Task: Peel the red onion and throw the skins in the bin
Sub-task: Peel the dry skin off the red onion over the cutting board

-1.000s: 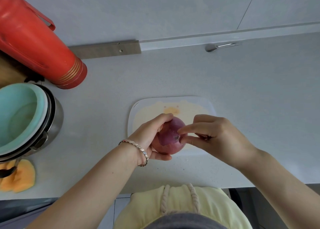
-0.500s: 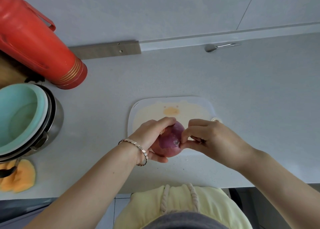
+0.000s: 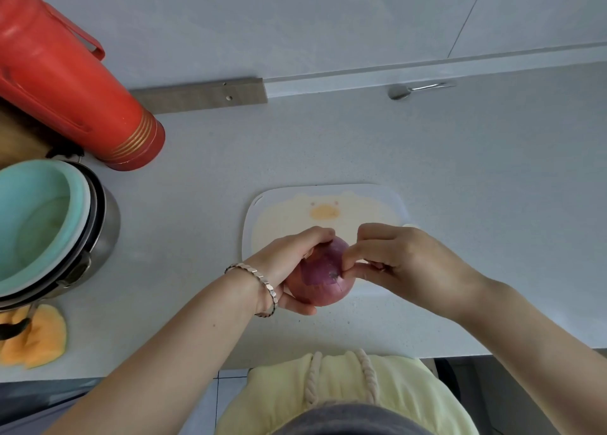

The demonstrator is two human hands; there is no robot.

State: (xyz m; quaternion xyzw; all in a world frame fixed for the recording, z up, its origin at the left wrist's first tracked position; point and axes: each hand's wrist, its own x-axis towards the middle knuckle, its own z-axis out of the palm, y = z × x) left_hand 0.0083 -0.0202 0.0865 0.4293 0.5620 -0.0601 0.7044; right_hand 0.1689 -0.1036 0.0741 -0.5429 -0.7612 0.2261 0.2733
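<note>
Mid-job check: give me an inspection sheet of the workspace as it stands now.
Surface: pale counter; a white cutting board with a yellowish print lies on it.
Job's things: red onion held over the board's near edge, with a darker purple patch showing; bin not in view; loose skins, nothing seen.
Clutter: red flask, steel pot with a teal bowl nested in it, orange fruit pieces, spoon by the wall.
Grippers: left hand grips the onion; right hand pinches its skin.
Cables: nothing seen.
Surroundings: white wall behind; tiled floor below the counter edge.
</note>
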